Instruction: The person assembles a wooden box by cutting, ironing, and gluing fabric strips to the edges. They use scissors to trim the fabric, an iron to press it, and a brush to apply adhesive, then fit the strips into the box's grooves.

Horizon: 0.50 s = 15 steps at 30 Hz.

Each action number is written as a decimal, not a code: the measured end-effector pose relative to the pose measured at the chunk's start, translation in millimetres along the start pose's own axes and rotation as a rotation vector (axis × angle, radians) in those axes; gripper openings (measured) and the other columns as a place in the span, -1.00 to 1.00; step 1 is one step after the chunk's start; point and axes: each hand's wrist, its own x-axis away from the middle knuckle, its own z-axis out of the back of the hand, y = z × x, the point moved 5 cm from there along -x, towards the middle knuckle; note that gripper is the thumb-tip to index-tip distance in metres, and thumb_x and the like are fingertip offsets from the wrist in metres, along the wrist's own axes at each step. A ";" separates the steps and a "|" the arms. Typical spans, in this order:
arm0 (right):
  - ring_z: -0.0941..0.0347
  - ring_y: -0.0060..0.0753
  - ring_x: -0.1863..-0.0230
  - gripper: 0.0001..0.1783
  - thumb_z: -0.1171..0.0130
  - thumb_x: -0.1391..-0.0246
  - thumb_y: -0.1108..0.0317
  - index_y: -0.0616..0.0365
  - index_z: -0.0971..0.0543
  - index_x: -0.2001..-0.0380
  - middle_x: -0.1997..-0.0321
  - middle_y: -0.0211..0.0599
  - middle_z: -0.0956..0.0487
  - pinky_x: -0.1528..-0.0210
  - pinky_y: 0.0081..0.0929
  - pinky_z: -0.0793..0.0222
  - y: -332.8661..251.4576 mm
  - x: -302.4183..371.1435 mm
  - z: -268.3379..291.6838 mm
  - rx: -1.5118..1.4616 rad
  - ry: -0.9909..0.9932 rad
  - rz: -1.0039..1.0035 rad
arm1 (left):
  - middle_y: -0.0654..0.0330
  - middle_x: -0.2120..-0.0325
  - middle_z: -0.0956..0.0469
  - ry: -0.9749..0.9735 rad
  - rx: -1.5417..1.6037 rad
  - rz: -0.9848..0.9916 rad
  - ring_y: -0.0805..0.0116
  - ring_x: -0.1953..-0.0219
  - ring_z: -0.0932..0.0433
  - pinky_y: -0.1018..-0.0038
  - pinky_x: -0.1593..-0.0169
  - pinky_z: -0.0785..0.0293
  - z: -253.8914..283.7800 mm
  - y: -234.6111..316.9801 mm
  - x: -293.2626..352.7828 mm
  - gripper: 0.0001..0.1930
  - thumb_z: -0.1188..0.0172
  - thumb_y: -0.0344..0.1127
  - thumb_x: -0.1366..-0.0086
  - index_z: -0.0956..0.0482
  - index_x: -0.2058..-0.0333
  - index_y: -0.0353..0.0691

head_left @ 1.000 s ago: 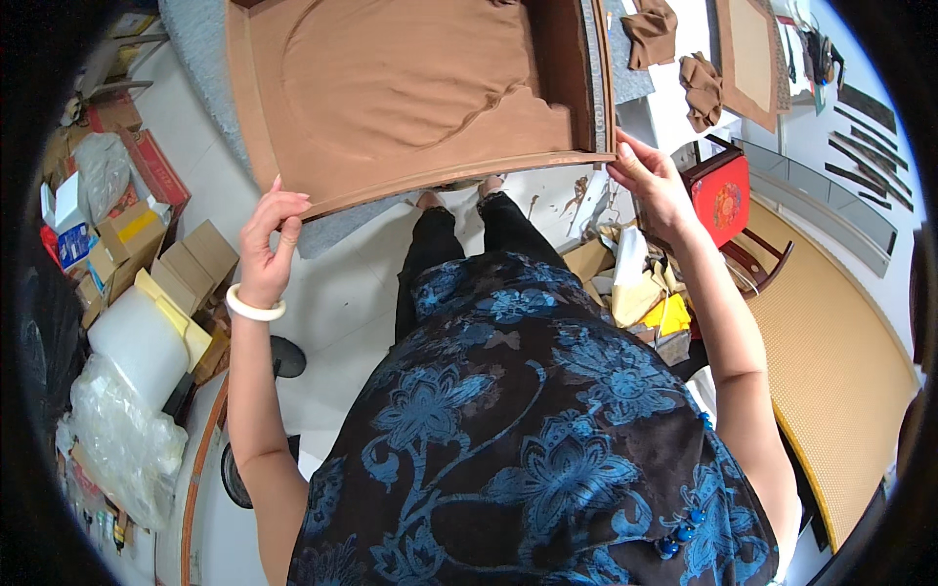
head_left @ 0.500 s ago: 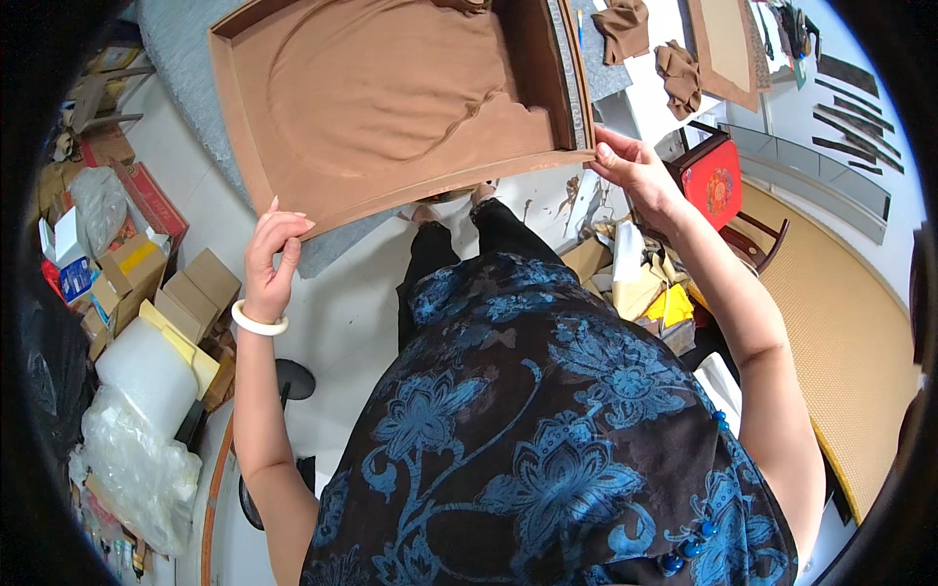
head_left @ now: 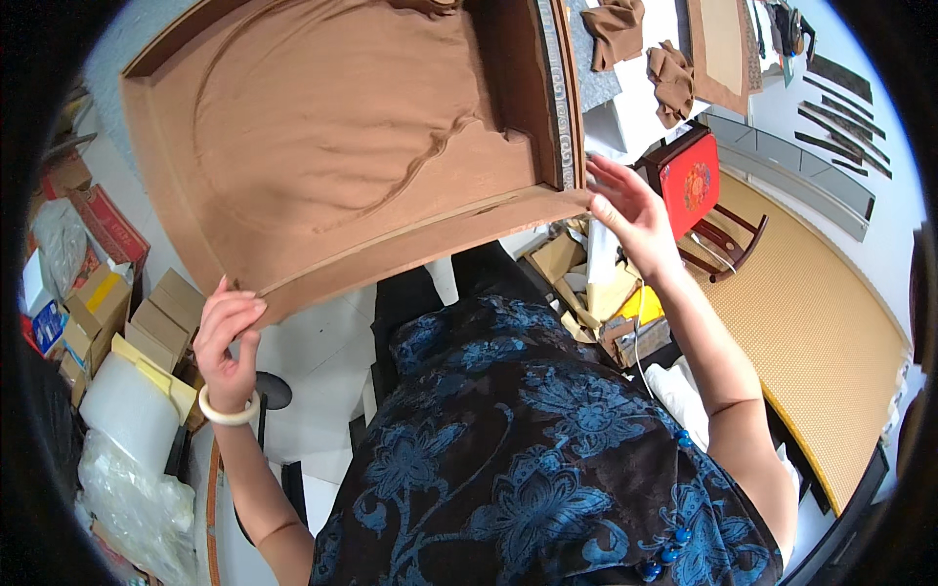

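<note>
A large shallow box (head_left: 410, 241) lined with wrinkled brown cloth spans the upper middle of the head view. Along its right side runs a dark edge with a grey patterned band (head_left: 559, 107). My left hand (head_left: 230, 332), with a white bangle at the wrist, grips the near left corner, fingers over the rim and thumb below. At the near right corner, my right hand (head_left: 630, 210) holds the rim's end between thumb and fingers. Part of the box's far side lies outside the picture.
Cardboard boxes (head_left: 161, 322) and clear plastic wrap (head_left: 137, 498) crowd the left. A red-topped stool (head_left: 692, 186) stands at right beside a tan woven mat (head_left: 811, 361). Crumpled brown cloth (head_left: 671, 83) lies on the white table. Scraps fill a carton (head_left: 611, 303) below my right hand.
The box has come nearer to my body and shifted left, its near edge lower in view. My left hand moved left and down with it; my right hand keeps its corner.
</note>
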 end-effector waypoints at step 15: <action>-0.41 -0.36 -0.23 -0.57 -0.33 -0.20 0.17 0.18 -0.53 -0.03 -0.24 -0.22 -0.44 -0.27 -0.26 -0.34 4.9 4.6 -0.5 -0.076 0.063 0.010 | 0.05 0.20 -0.61 -0.162 -0.260 0.064 0.02 0.08 -0.57 -0.12 -0.29 -0.29 -5.8 36.4 -22.4 -0.62 -0.31 -0.12 -0.26 -0.62 0.12 -0.32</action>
